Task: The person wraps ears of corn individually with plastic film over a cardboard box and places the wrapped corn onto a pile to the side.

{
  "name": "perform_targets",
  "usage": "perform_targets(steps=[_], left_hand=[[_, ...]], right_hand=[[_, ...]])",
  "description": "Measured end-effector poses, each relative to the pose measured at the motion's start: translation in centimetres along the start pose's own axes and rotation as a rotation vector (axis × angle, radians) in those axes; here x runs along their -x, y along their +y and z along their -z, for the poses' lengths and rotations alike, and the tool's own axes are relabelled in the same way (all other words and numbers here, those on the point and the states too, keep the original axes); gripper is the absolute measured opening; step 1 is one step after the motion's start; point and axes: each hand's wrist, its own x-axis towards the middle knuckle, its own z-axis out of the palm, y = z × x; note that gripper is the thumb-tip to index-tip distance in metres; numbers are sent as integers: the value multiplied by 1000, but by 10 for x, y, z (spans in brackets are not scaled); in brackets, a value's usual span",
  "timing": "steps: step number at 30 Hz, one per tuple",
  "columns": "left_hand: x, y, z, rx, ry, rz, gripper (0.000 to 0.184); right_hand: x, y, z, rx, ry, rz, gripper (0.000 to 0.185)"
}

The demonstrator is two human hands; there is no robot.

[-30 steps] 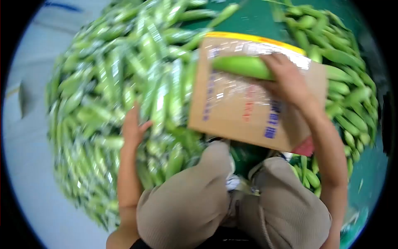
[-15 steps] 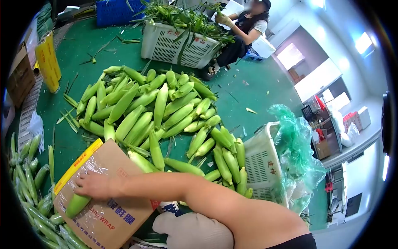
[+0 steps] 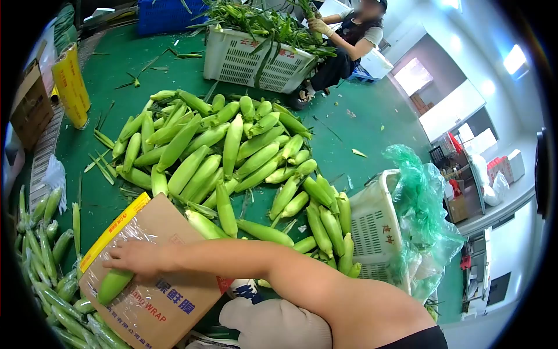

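Observation:
My right hand (image 3: 139,257) reaches in from the lower right and lies over the upper end of a green ear of corn (image 3: 114,286). Its fingers curl over that end, and the grip under the palm is hidden. The corn rests tilted on a brown cardboard cling wrap box (image 3: 183,247), which has clear film on its face and a yellow strip along its upper left edge. My left hand is out of view. Wrapped ears of corn (image 3: 43,247) are heaped left of the box.
Beyond the box, unwrapped corn (image 3: 200,174) is piled on the green floor. A white crate (image 3: 372,232) with green plastic stands at right. Behind the pile, another person (image 3: 343,49) sits by a crate of husks (image 3: 256,61). Yellow rolls (image 3: 71,87) stand at left.
The whole view has shifted slightly right and down. My right hand stays on the corn, which has hardly moved on the box. The seated person's hands have changed position slightly.

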Motion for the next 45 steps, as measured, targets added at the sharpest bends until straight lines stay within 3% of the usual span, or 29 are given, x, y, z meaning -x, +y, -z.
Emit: perform_targets(steps=[1, 2, 3, 5, 6, 7, 8, 9, 10, 13, 19, 20, 23, 24, 27, 28, 29, 31, 34, 37, 38, 41, 42, 45], left_hand=[[-2, -20, -49, 236, 56, -286, 38], [-24, 22, -70, 357, -77, -484, 37], [-27, 17, -113, 171, -280, -502, 47], [-28, 62, -145, 36, -231, -661, 65], [-12, 69, -155, -175, -310, -621, 63], [-12, 86, -143, -31, -471, -416, 62], [-16, 101, -126, -23, -518, -386, 62], [-11, 98, -128, -91, -481, -435, 61], [-9, 94, -133, -120, -449, -458, 62], [-7, 97, -130, -34, -354, -480, 60], [6, 75, -137, 169, -175, -410, 59], [2, 66, -148, 314, 40, -409, 62], [-52, 106, -122, 116, 180, -383, 69], [-61, 108, -131, 110, 92, -382, 69], [-70, 103, -157, 112, -80, -395, 66], [-71, 100, -161, 133, -74, -406, 65], [-71, 98, -165, 153, -65, -405, 65], [-66, 101, -165, 159, -50, -388, 64], [-69, 104, -164, 155, -33, -384, 64], [-67, 103, -165, 159, -31, -400, 63], [-69, 100, -165, 161, -26, -404, 63], [-68, 95, -164, 234, -63, -479, 63], [-67, 99, -159, 195, -51, -482, 65], [-69, 107, -157, 160, -72, -474, 69]], right_hand=[[2, 2, 4, -63, -25, -10, 78], [4, 1, 10, -87, -68, -44, 79], [12, 2, 15, -96, -18, -40, 76], [29, 5, 5, -163, 91, -20, 71], [31, 15, -13, -202, 101, -82, 63], [32, 12, -4, -166, 83, -67, 58], [34, 11, -7, -90, 103, -74, 57], [33, 9, 1, -130, 24, -119, 58], [32, 14, -3, -107, 150, 2, 58], [37, 14, 9, -83, 230, -10, 68], [42, 17, 15, 3, 145, -24, 67], [43, 20, 18, -9, 114, -4, 67], [44, 18, 26, -53, 104, -9, 68], [50, 20, 29, -82, 68, -17, 69], [87, 17, 64, -262, 290, -99, 69], [113, 21, 75, -234, 241, -223, 66], [128, 22, 91, -180, 6, -284, 62], [137, 15, 96, 7, -278, -165, 56], [121, 0, 81, 83, -288, -145, 46], [133, 10, 54, 146, -144, -54, 34], [143, 14, 55, -64, 55, -21, 29], [141, -5, 53, -252, 448, -169, 31], [123, -12, 50, -150, 524, -101, 35], [71, -9, 40, 38, 449, -152, 22]])
